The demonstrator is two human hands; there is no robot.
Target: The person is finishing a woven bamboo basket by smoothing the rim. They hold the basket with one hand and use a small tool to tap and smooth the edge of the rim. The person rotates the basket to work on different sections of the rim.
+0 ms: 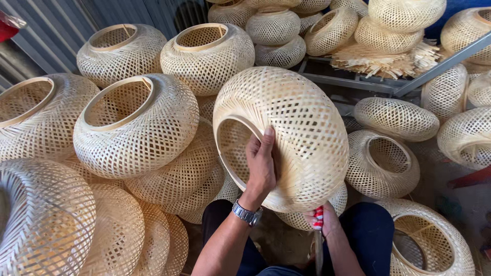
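Woven bamboo baskets crowd the view. To the left, a large basket (pixel 135 125) with a wide round rim leans on others stacked below it, and two more (pixel 121 52) (pixel 207 55) sit behind. At top right, a bundle of bamboo strips (pixel 381 60) lies on a grey metal frame (pixel 440 69). A corrugated metal wall (pixel 66 23) stands behind.

We see the floor (pixel 450 191) only in a few bare patches at right, grey and scuffed. Right on it sit woven baskets (pixel 382 163), some tipped on their sides, mouths facing us. At left a bigger heap of baskets (pixel 135 128) covers the ground, piled on one another. Further back, a grey metal frame (pixel 358 82) carries a bundle of bamboo strips (pixel 381 60) with more baskets on top.
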